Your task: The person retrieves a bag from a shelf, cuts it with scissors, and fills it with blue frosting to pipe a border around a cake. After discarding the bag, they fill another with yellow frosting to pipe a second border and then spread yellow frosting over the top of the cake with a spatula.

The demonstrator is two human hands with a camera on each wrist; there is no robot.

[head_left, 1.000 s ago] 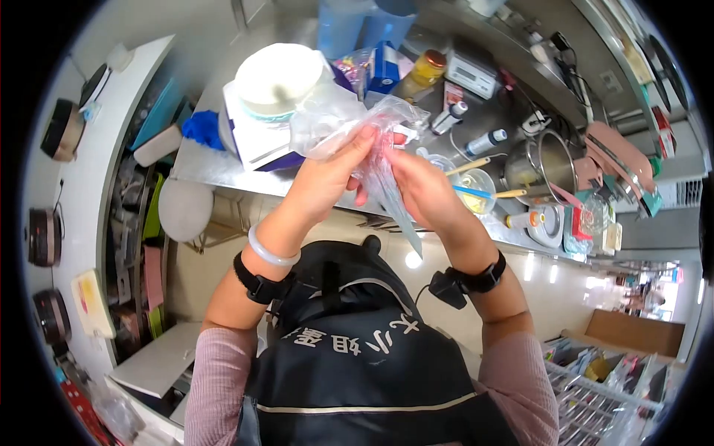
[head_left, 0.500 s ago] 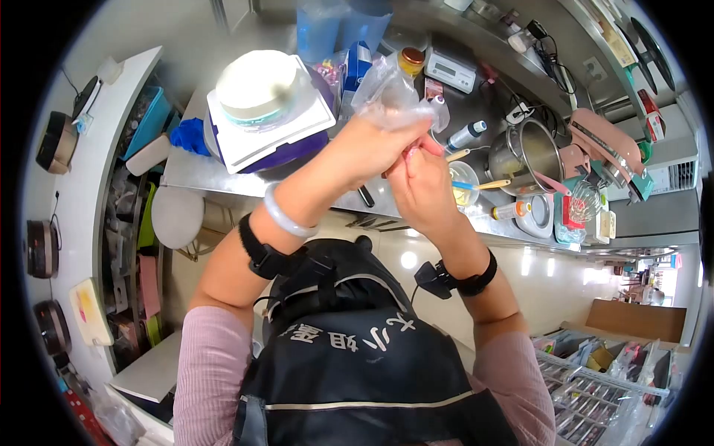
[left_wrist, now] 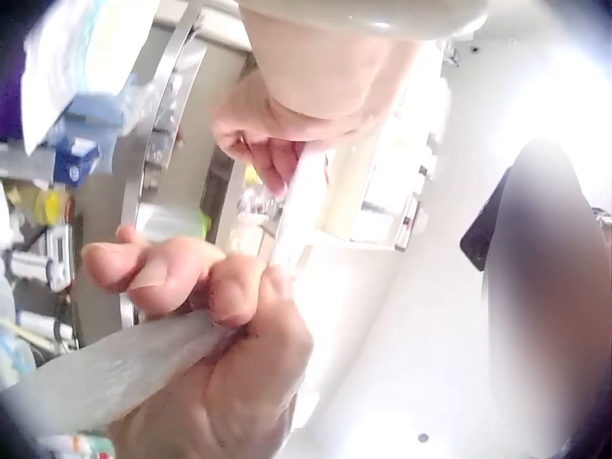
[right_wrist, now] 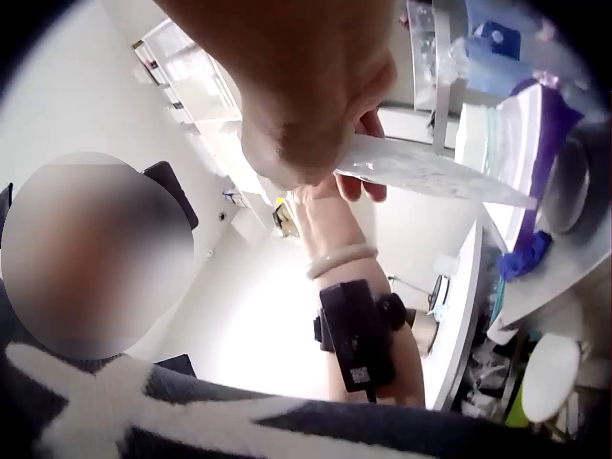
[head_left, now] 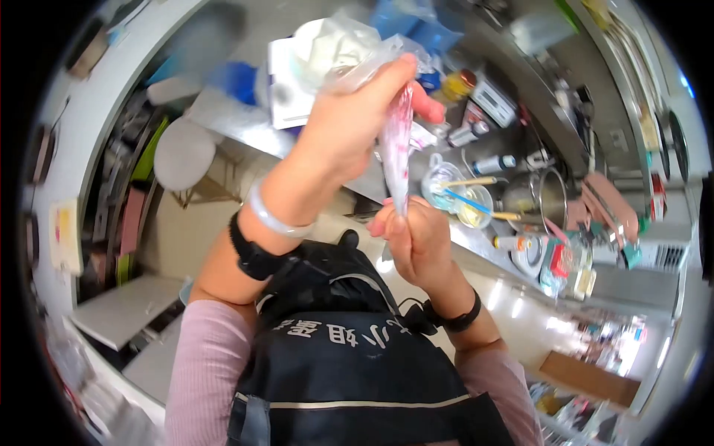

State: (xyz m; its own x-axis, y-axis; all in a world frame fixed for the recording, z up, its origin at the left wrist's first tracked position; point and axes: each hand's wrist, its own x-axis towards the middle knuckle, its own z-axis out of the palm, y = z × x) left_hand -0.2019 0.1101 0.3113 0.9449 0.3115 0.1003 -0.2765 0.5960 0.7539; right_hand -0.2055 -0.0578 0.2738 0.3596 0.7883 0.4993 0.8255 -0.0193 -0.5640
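White cake [head_left: 315,39] on the bench [head_left: 242,128], far left, partly behind clear plastic. Left-hand grip [head_left: 357,123] curled round the upper part of a pink-streaked plastic bag [head_left: 399,152]. Bag is raised, stretched between both hands. Right-hand grip [head_left: 420,241] pinches its narrow end. Farther right: cups [head_left: 431,186] with spatulas [head_left: 483,181], then pink mixer [head_left: 606,202].

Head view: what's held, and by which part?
A pink-streaked clear plastic bag: the left hand grips its wider upper part, the right hand its narrower lower part.
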